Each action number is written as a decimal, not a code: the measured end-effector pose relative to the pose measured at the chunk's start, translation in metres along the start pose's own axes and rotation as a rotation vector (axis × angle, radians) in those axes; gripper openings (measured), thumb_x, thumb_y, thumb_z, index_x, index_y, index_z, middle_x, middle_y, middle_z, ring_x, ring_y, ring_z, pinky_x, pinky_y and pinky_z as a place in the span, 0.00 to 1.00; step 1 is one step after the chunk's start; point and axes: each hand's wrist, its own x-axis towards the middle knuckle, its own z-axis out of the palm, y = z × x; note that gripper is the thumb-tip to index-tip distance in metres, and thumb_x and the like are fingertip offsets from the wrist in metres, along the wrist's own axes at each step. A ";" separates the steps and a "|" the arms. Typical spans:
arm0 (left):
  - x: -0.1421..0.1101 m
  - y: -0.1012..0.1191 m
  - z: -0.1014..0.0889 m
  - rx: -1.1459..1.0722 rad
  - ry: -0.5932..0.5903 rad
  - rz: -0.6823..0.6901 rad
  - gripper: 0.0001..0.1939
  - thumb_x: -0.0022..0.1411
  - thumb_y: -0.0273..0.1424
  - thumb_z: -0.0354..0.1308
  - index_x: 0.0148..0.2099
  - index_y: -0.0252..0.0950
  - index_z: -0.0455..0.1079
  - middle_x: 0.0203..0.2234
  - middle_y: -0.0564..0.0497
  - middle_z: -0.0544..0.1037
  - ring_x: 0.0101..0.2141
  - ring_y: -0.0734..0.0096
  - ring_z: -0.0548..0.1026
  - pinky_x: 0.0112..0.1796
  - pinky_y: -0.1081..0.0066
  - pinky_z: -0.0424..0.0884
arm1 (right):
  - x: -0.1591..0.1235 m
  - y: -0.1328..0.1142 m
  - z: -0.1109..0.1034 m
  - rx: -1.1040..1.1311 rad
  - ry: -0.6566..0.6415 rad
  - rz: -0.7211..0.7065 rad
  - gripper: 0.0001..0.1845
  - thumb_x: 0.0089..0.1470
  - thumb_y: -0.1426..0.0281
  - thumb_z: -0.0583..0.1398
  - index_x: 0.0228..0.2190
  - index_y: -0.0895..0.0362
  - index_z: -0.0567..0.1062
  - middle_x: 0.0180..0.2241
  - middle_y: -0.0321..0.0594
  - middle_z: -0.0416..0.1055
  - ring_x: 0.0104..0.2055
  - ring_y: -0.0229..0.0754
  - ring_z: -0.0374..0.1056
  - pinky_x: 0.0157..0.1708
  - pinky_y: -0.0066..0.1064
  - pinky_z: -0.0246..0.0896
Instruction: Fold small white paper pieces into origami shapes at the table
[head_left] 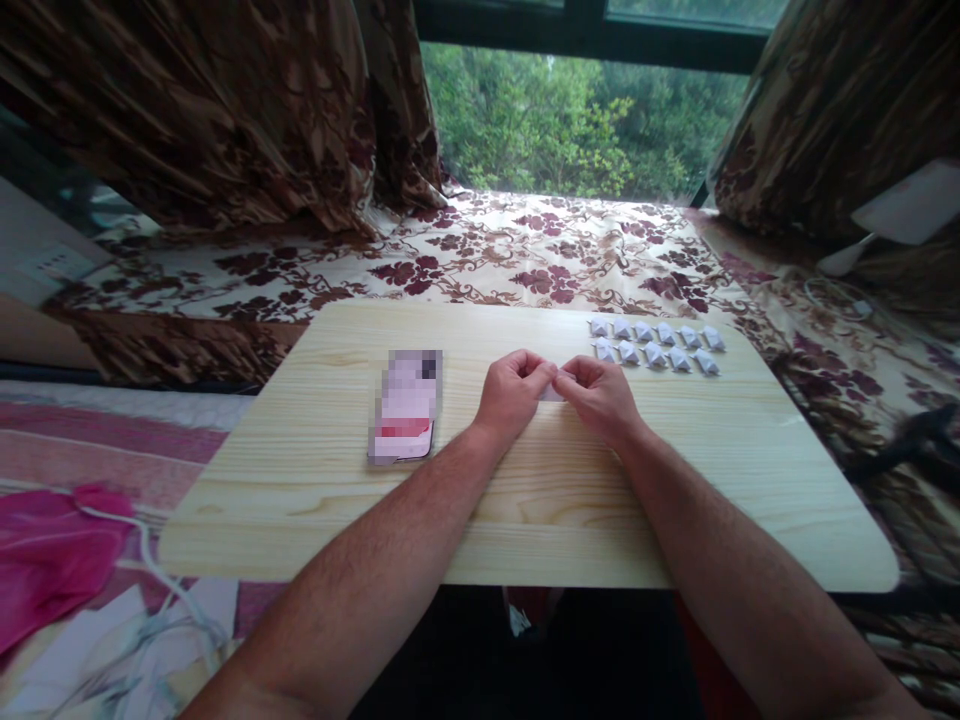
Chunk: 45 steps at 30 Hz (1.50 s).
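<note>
Near the middle of the wooden table [300, 440], my left hand [515, 390] and my right hand [600, 392] meet fingertip to fingertip. Both are closed in a pinch on a small piece of white paper [551, 394], mostly covered by my fingers. Its exact folds cannot be made out. Beyond my right hand, several small folded white paper pieces [655, 356] with pointed tops lie in two rows. A smartphone [409, 400], blurred by pixelation, lies to the left of my left hand.
Floral cloth [540, 250] covers the ledge behind the table, below a window. Patterned curtains [225, 110] hang at both sides. A white lamp [911, 205] stands at the far right. Pink cloth [60, 560], a white cable [150, 550] and papers lie at the lower left.
</note>
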 end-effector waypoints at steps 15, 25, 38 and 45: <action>0.000 0.002 0.000 -0.118 -0.032 -0.044 0.12 0.51 0.36 0.66 0.26 0.34 0.70 0.19 0.56 0.69 0.22 0.78 0.63 0.25 0.74 0.58 | -0.001 0.005 -0.002 -0.021 -0.017 -0.029 0.14 0.50 0.64 0.63 0.20 0.58 0.70 0.18 0.31 0.60 0.21 0.32 0.52 0.21 0.27 0.43; -0.001 0.003 0.002 -0.160 -0.034 -0.057 0.12 0.50 0.37 0.67 0.26 0.34 0.70 0.19 0.56 0.68 0.22 0.78 0.63 0.24 0.74 0.58 | -0.001 0.005 -0.004 -0.010 -0.013 -0.030 0.12 0.49 0.65 0.63 0.20 0.58 0.71 0.17 0.31 0.60 0.21 0.32 0.52 0.21 0.28 0.43; -0.001 0.003 0.000 -0.116 -0.028 -0.081 0.12 0.50 0.35 0.65 0.23 0.35 0.67 0.17 0.57 0.67 0.21 0.78 0.62 0.25 0.74 0.58 | 0.001 0.005 -0.005 0.028 -0.006 -0.025 0.13 0.49 0.63 0.64 0.21 0.57 0.71 0.19 0.32 0.64 0.22 0.33 0.56 0.22 0.28 0.50; -0.002 0.008 0.001 -0.121 -0.051 -0.109 0.12 0.48 0.34 0.66 0.23 0.35 0.67 0.16 0.58 0.65 0.20 0.79 0.61 0.24 0.74 0.56 | 0.002 0.006 -0.006 0.101 -0.024 -0.005 0.12 0.48 0.64 0.64 0.21 0.57 0.71 0.19 0.31 0.64 0.22 0.34 0.56 0.23 0.28 0.51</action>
